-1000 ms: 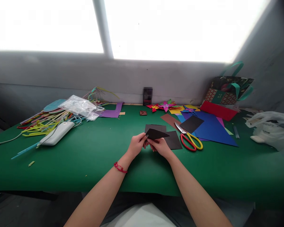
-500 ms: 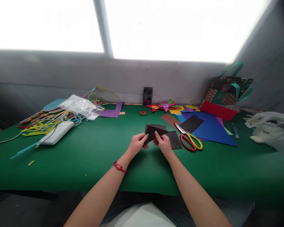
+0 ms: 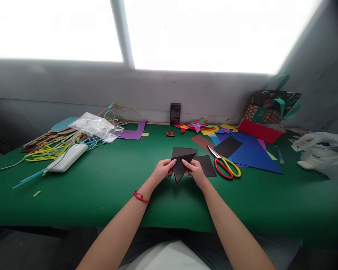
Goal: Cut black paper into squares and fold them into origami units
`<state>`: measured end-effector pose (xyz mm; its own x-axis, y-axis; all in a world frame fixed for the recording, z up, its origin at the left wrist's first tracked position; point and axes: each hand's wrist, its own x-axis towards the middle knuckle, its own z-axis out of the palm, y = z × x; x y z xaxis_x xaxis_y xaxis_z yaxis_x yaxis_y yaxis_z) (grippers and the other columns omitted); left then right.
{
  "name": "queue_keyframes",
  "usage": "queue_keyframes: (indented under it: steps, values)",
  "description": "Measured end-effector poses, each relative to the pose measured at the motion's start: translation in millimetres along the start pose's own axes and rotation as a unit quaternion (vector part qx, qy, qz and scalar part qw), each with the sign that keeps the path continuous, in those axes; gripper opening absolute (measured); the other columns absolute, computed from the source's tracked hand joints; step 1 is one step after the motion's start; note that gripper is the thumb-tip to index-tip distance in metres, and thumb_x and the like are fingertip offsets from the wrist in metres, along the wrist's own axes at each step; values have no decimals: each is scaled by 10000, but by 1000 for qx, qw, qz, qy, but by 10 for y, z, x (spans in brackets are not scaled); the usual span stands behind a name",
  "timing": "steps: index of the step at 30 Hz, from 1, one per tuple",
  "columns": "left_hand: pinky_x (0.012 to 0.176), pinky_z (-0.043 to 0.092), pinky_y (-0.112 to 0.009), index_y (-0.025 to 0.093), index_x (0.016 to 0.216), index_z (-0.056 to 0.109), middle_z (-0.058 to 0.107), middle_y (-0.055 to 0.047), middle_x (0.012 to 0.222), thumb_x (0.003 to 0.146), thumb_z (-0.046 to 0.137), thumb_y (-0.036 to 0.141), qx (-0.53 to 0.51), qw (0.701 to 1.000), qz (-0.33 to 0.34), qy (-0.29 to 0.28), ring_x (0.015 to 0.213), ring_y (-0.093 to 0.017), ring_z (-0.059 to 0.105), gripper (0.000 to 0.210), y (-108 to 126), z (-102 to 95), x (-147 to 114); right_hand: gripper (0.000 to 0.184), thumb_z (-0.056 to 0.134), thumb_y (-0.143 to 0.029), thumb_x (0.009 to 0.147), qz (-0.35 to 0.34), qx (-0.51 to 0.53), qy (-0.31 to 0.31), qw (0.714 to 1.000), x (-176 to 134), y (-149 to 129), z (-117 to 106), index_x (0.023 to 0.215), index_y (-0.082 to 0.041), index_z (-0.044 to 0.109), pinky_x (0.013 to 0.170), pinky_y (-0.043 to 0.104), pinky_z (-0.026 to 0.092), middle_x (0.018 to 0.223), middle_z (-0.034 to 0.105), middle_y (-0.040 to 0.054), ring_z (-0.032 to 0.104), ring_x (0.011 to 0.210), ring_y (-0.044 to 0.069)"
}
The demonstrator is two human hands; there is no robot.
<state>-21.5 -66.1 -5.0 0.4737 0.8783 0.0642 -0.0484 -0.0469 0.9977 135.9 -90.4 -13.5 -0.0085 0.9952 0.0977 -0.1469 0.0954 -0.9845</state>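
A piece of black paper [image 3: 180, 168], folded into a triangle with one point toward me, is held up between both hands. My left hand [image 3: 162, 171] pinches its left side, thumb on top. On the right side, my right hand [image 3: 195, 171] grips it the same way. Just behind it lies another black sheet [image 3: 186, 151] on the table. One more black paper square [image 3: 207, 166] lies beside my right hand. Scissors [image 3: 224, 162] with red and yellow handles rest to the right, blades slightly apart. The fingers under the folded paper are partly hidden.
The table [image 3: 115, 191] has a green top. Blue paper [image 3: 259, 153], a red paper [image 3: 259, 131] and a plastic bag [image 3: 323, 152] lie right. Paper flowers [image 3: 197, 125] and a small brown folded paper [image 3: 170, 133] sit behind. Left are pipe cleaners [image 3: 49, 150] and a white power strip [image 3: 69, 158].
The black folded paper has turned in my hands, so that one point now faces down toward me. Both hands have shifted only slightly.
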Motion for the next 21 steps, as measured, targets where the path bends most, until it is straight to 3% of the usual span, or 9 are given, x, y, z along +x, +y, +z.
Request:
queue_keyframes:
  steps: [4, 10, 17, 21]
  values:
    - [353, 343, -196, 164, 515, 401, 373, 64, 359, 753, 487, 474, 20, 999, 23, 30, 303, -61, 379, 400, 4, -16, 9, 337, 541, -449, 745, 3, -10, -8, 1000, -20, 2, 34, 566, -179, 449, 323, 218, 262, 376, 427, -47, 390, 320, 87]
    - [349, 313, -187, 170, 517, 374, 364, 67, 362, 772, 466, 468, 29, 994, 52, 88, 306, -54, 361, 403, -29, -40, 29, 421, 454, -521, 773, 55, -75, -134, 987, -61, 21, 107, 542, -169, 462, 332, 210, 268, 400, 492, -17, 415, 321, 84]
    - [352, 298, -187, 173, 522, 364, 348, 72, 363, 782, 457, 458, 58, 990, 69, 113, 303, -53, 357, 397, -9, -9, 18, 442, 468, -521, 764, 10, -143, -89, 986, -54, 61, 118, 482, -187, 405, 350, 217, 277, 338, 419, -48, 367, 295, 75]
    - [356, 302, -189, 176, 506, 340, 357, 68, 362, 783, 452, 467, 56, 988, 66, 130, 307, -56, 366, 417, -1, -20, 21, 450, 419, -540, 783, 39, -117, -138, 983, -74, 16, 143, 551, -162, 495, 341, 207, 284, 386, 462, -31, 408, 324, 80]
